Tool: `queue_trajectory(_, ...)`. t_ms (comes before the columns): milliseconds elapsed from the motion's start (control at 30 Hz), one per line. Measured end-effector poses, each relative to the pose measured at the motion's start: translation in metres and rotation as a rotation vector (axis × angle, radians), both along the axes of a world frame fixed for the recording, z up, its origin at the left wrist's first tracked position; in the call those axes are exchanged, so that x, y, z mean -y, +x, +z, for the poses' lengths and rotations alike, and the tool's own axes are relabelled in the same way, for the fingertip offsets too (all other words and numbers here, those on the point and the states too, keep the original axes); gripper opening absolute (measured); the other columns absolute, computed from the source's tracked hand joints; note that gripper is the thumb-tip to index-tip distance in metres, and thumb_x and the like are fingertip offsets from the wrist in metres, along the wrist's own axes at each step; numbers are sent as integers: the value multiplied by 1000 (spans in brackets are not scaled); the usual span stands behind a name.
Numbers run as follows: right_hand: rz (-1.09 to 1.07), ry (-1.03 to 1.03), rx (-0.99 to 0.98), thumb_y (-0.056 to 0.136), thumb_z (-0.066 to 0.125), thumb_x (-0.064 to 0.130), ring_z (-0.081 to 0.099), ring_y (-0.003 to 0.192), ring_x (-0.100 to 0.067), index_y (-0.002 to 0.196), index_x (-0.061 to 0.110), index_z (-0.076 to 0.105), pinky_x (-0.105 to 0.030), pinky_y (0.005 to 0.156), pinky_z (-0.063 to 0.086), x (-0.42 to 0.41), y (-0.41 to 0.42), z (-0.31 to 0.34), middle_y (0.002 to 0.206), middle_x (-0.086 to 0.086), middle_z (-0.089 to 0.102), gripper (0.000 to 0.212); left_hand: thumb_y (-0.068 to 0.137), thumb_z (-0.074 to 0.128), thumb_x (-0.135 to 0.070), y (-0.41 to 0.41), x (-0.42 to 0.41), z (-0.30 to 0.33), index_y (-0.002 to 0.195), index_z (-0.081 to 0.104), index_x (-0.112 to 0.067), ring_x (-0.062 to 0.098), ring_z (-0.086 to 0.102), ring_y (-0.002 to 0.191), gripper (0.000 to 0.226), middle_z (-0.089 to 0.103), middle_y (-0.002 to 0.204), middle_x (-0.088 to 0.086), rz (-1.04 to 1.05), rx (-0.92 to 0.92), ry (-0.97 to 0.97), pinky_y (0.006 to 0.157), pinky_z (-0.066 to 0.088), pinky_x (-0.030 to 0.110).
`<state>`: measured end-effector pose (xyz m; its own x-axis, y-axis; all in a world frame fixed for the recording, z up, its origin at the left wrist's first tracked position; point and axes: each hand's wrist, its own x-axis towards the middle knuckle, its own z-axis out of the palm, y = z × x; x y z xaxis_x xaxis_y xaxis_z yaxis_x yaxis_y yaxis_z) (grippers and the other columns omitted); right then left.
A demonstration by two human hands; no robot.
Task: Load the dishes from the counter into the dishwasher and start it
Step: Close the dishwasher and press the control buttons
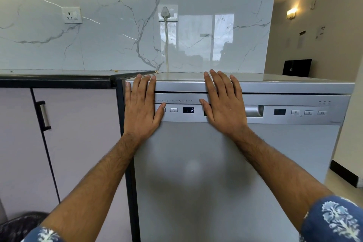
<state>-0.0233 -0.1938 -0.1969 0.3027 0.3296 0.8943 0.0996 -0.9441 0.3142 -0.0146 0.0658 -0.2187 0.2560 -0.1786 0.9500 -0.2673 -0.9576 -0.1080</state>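
Both my left hand and right hand press flat, fingers straight, on the closed dishwasher door.

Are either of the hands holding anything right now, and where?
Nothing is held. The left hand and right hand lie flat, fingers straight, against the top of the shut dishwasher door, over its control panel.

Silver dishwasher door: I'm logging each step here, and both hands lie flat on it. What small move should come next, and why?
Probably lift the right hand and press a button at the right of the control panel. The silver dishwasher door looks shut under both flat palms, left hand included, and the small display reads 2, so starting seems to be what's left.
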Motion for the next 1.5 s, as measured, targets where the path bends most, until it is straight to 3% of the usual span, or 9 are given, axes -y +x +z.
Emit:
queue_trajectory(500, 17, 3, 12, 104, 29, 50, 27, 146, -30, 156, 10, 22, -48, 122, 13, 0, 0, 0, 160, -12, 28, 66, 97, 49, -42, -2, 1, 0, 156, 22, -6, 30, 15, 152, 74, 27, 160, 13, -37, -1, -18, 122, 10, 56)
queue_trajectory(900, 94, 70, -40, 101, 40, 47, 37, 138, -31, 153, 9, 33, -48, 118, 21, -4, -4, 3, 152, -13, 40, 65, 88, 62, -37, -11, 5, 6, 147, 38, -2, 35, 29, 145, 74, 42, 148, 18, -69, -22, -85, 120, 15, 58)
queue_trajectory(1033, 129, 78, -148, 100, 45, 44, 39, 138, -33, 151, 6, 36, -50, 118, 23, -2, -17, 12, 153, -15, 40, 65, 90, 60, -40, -24, 6, 16, 146, 39, -1, 37, 31, 144, 71, 44, 147, 21, -28, -148, -73, 118, 19, 60)
queue_trajectory(1200, 114, 54, -367, 98, 48, 44, 25, 147, -31, 156, 9, 25, -51, 120, 19, 4, -32, 24, 162, -13, 23, 72, 92, 57, -43, -48, 3, 32, 152, 30, -2, 37, 25, 148, 77, 34, 155, 20, 21, -377, -1, 120, 17, 59)
queue_trajectory(1333, 94, 50, -589, 96, 46, 47, 17, 151, -30, 158, 11, 16, -50, 121, 15, 4, -52, 45, 164, -12, 14, 78, 88, 58, -43, -72, 0, 59, 155, 22, -2, 36, 19, 150, 86, 27, 159, 19, 50, -623, 80, 121, 16, 57)
queue_trajectory(1500, 41, 11, -923, 89, 57, 42, 14, 151, -31, 158, 11, 12, -50, 122, 15, 3, -78, 90, 164, -12, 14, 88, 91, 56, -48, -98, 1, 117, 157, 12, -5, 37, 13, 152, 90, 19, 163, 18, 85, -999, 177, 122, 19, 53)
